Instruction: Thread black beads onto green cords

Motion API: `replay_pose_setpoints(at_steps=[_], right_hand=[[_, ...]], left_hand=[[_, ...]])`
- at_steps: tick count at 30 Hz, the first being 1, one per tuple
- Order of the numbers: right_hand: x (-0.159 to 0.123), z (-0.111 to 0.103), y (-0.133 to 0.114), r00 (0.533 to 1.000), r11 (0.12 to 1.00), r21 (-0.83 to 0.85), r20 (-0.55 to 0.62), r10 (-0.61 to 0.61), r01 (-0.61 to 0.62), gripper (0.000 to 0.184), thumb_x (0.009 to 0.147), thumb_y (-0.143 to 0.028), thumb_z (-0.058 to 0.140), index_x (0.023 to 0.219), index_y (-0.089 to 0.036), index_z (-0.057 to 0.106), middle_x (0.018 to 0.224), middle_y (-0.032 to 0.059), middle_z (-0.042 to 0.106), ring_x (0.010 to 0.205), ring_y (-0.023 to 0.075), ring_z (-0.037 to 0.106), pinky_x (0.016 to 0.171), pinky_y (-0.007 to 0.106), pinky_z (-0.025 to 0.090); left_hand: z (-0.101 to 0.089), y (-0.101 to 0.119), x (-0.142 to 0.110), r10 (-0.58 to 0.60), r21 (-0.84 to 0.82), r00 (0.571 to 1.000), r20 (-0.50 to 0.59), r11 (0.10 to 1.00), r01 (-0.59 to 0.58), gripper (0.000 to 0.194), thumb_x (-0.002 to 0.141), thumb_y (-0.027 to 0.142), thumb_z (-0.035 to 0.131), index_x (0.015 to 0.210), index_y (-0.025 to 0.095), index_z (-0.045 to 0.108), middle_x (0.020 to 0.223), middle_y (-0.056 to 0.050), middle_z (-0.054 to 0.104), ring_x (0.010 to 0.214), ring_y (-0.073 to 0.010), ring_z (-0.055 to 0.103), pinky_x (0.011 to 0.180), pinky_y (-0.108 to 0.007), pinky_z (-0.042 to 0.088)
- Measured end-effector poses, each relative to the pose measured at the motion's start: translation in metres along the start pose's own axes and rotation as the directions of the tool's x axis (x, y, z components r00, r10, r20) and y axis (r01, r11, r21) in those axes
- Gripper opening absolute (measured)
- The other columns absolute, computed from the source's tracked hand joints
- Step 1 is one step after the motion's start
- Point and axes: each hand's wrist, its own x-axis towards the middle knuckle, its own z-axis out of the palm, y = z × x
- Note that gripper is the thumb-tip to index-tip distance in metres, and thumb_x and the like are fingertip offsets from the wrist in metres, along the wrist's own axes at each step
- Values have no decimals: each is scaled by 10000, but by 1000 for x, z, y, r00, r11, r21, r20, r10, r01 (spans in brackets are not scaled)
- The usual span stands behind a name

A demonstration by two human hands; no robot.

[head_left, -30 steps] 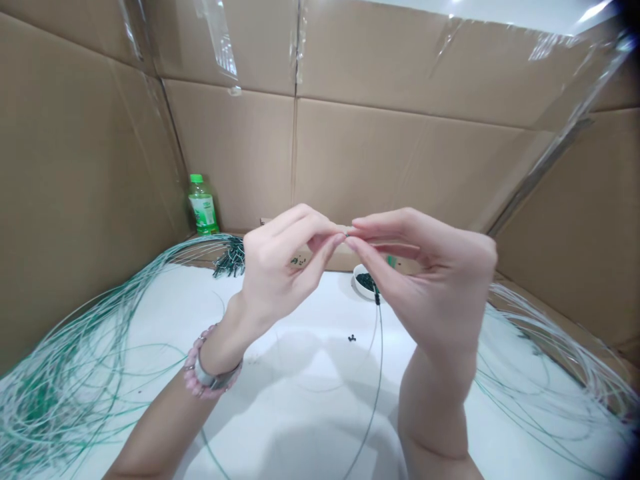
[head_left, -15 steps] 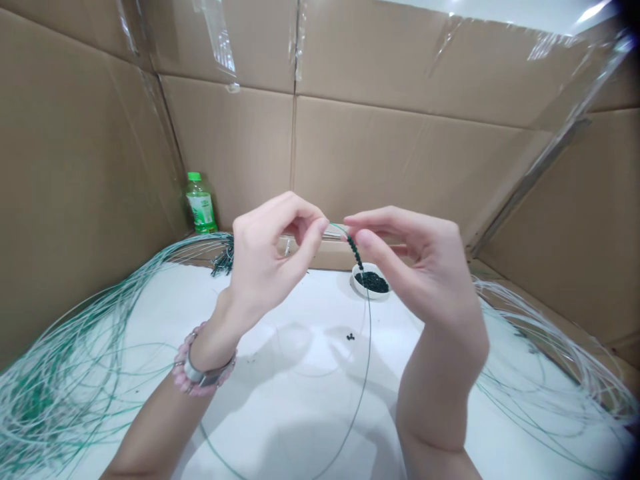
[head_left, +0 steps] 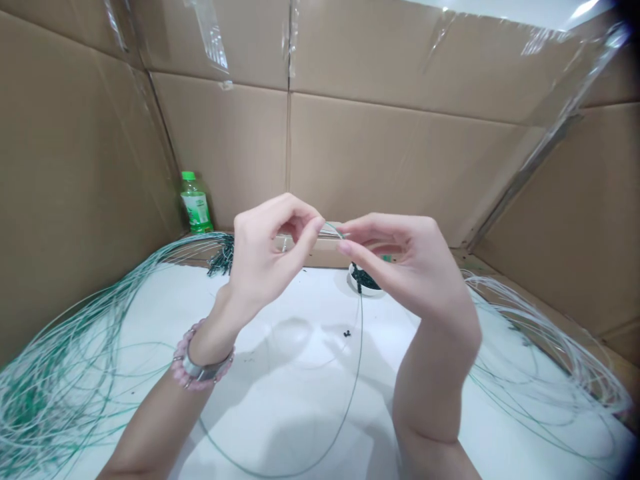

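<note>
Both hands are raised above a white table (head_left: 300,400), fingertips close together. My left hand (head_left: 267,250) pinches the tip of a thin green wire (head_left: 356,360) between thumb and forefinger. My right hand (head_left: 405,267) pinches the same wire just to the right, where several small dark beads hang on it below the thumb. The wire loops down from my hands and curves across the table toward me. A small white dish of dark beads (head_left: 367,280) stands on the table behind my right hand, partly hidden by it. A beaded bracelet and a watch circle my left wrist.
A big sheaf of green and white wires (head_left: 65,360) covers the table's left side, another sheaf (head_left: 540,333) the right. A green drink bottle (head_left: 195,203) stands in the back left corner. Cardboard walls (head_left: 380,153) surround the table. Two loose beads (head_left: 345,331) lie mid-table.
The beads have slid down the wire from the fingertips to below my right thumb. My hands parted slightly, then drew close again, and both sank a little to the left.
</note>
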Motion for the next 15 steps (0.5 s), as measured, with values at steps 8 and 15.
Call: replay_pose_setpoints(at_steps=[8, 15], right_hand=[[2, 4, 0, 987, 997, 8, -138, -78, 79, 132, 799, -127, 619, 701, -204, 665, 677, -30, 691, 624, 103, 676, 561, 166, 557], [-3, -1, -8, 977, 994, 34, -189, -99, 107, 131, 806, -130, 623, 702, -205, 647, 654, -46, 664, 628, 87, 665, 577, 162, 555]], left_hand=[[23, -27, -6, -141, -335, 979, 149, 924, 184, 197, 850, 305, 568, 757, 148, 643, 684, -8, 638, 587, -78, 549, 551, -194, 430], [84, -76, -77, -167, 51, 378, 911, 953, 300, 78, 697, 211, 651, 744, 149, 659, 719, -18, 660, 627, -116, 555, 582, -218, 412]])
